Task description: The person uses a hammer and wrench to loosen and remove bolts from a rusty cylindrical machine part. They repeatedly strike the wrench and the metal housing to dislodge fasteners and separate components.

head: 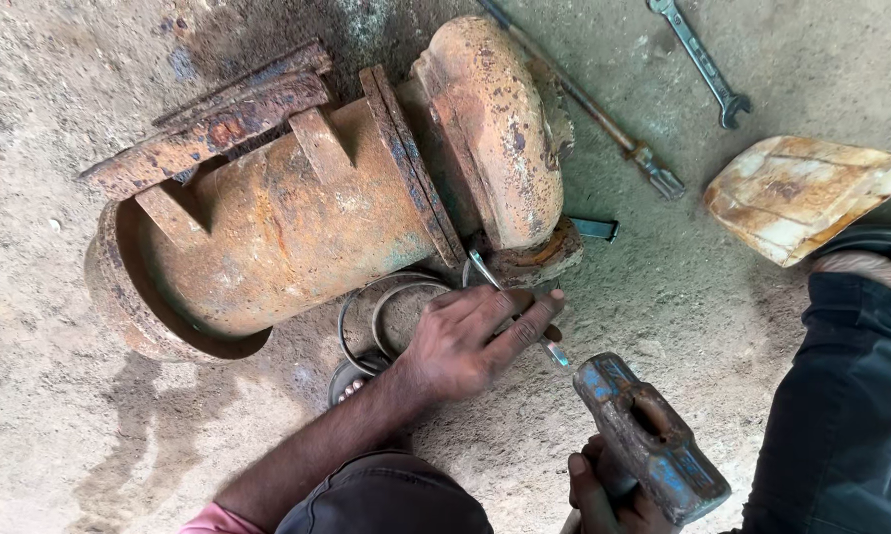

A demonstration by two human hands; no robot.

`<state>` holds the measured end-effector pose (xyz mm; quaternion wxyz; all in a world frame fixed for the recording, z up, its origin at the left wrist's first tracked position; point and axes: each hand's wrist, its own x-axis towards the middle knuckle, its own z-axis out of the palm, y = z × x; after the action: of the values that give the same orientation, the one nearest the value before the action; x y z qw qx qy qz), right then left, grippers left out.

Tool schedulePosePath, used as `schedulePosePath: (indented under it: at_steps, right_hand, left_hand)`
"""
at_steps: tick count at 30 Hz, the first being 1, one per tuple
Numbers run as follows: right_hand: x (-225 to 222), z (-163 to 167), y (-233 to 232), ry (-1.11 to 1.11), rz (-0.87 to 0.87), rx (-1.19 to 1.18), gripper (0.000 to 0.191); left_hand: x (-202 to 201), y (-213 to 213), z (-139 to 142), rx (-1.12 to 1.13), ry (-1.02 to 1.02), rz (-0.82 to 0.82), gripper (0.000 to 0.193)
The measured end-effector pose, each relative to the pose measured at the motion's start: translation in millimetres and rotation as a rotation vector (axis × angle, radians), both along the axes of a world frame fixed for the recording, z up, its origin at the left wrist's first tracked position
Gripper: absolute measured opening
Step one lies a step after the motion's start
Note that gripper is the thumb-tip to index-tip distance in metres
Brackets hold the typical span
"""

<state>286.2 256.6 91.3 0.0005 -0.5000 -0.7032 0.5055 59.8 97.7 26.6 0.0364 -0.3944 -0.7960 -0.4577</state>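
A large rusty cylindrical housing (297,213) lies on its side on the ground, with a domed rusty end (495,129) and a round flange (539,259) at its lower right. My left hand (475,341) grips a thin metal chisel-like tool (509,302), its upper end set against the flange. My right hand (603,494) holds a heavy blue, rust-stained hammer (653,435) raised just below and right of that tool. Two metal rings (386,311) lie on the ground beside my left wrist.
A long rod (603,119) and a spanner (702,59) lie on the gritty ground at the top right. A pale wooden block (801,193) sits at the right, above a dark trouser leg (841,415). A small flat bar (595,229) pokes out behind the flange.
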Motion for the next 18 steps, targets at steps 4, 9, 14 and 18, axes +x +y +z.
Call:
schedulePosePath:
  at_steps: [4, 9, 14, 18]
  right_hand:
    - [-10, 4, -7, 0.044, -0.006, 0.008, 0.054]
    - [-21, 21, -1, 0.003, 0.093, 0.048, 0.037]
    - [-27, 37, -7, -0.013, 0.027, -0.092, 0.024]
    - [-38, 23, -29, 0.088, 0.131, 0.06, 0.018]
  left_hand:
    - [1, -2, -1, -0.085, 0.017, 0.057, 0.051]
    - [2, -4, 0, -0.053, -0.023, 0.032, 0.047]
    - [2, -4, 1, -0.07, -0.022, 0.015, 0.049]
    - [3, -3, 1, -0.088, -0.007, 0.026, 0.05]
